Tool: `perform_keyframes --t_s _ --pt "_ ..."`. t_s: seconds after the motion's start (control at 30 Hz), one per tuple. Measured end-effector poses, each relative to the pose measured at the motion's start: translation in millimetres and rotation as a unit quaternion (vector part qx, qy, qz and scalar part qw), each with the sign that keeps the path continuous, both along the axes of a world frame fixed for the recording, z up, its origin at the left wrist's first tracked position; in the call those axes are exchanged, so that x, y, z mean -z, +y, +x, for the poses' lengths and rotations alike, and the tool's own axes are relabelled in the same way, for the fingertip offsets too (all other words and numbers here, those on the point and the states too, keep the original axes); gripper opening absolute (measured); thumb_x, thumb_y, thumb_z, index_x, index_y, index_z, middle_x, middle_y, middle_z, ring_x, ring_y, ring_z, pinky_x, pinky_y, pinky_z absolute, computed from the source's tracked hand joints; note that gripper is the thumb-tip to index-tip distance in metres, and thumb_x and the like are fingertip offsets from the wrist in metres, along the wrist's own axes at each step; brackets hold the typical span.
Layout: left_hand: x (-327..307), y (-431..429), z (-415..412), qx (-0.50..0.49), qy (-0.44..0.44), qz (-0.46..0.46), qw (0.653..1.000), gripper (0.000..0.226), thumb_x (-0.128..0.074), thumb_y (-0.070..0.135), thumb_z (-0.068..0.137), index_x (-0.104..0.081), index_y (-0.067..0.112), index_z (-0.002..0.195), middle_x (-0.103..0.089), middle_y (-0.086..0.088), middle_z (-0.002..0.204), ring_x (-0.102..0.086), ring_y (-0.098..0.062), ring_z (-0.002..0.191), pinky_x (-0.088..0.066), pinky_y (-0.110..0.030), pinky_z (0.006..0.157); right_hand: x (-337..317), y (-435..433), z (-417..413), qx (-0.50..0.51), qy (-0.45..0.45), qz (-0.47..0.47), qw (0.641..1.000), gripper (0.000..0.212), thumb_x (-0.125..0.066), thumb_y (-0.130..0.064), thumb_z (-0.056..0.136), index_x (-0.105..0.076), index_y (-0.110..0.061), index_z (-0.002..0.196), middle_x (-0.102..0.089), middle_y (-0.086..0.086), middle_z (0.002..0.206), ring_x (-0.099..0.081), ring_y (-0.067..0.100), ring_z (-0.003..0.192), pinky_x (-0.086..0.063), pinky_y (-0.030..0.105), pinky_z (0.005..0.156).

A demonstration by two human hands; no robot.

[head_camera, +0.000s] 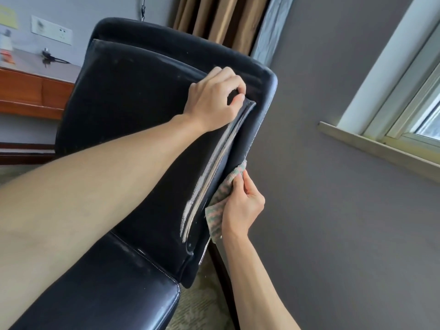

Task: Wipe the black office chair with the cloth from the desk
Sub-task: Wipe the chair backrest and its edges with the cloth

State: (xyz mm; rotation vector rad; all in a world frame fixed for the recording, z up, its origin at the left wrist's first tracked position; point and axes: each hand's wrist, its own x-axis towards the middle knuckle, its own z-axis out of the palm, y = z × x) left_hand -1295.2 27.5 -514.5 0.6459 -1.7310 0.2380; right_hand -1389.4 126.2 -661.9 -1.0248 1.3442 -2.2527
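Along the dusty seam (209,177) of the black office chair (133,96), the left hand (214,98) grips the cushion edge (247,105) while the right hand (242,206), pinching the cloth (217,211), should press deep.

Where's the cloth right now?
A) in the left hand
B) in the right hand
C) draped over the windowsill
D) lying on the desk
B: the right hand holds the cloth against the chair at its side edge; the left hand grips the backrest padding higher up.
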Motion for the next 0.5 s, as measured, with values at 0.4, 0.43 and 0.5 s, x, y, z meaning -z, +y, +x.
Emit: perform_keyframes --t_s 0.4,0.43,0.5 --pt "-8.5 24.2 -5.5 0.111 0.034 0.029 0.993 0.02 -0.05 0.016 0.085 -0.068 0.015 0.077 -0.063 0.004 0.084 -0.044 -0.006 0.084 -0.039 -0.026 0.075 -84.3 8.9 -2.8 0.205 0.352 -0.144 0.902 0.032 -0.052 -0.005 0.096 -0.064 -0.01 0.125 -0.057 0.002 0.135 -0.052 0.016 0.128 -0.042 0.027 0.107" --pt "-9.2 26.5 -4.3 0.127 0.033 0.036 0.991 0.021 -0.05 0.013 0.084 -0.069 0.015 0.077 -0.065 0.004 0.084 -0.046 -0.006 0.084 -0.039 -0.026 0.078 -78.5 9.6 -2.1 0.217 0.411 -0.163 0.87 0.031 -0.054 0.0 0.095 -0.065 -0.006 0.123 -0.058 0.008 0.134 -0.049 0.022 0.131 -0.04 0.033 0.11" --pt "-12.7 31.5 0.6 0.165 0.025 0.058 0.984 0.025 -0.05 0.007 0.084 -0.072 0.015 0.077 -0.067 0.006 0.086 -0.05 -0.006 0.087 -0.041 -0.027 0.083 -66.3 10.5 -2.8 0.226 0.502 -0.188 0.813 0.028 -0.059 0.007 0.092 -0.068 -0.001 0.117 -0.063 0.012 0.127 -0.051 0.028 0.128 -0.039 0.046 0.11"
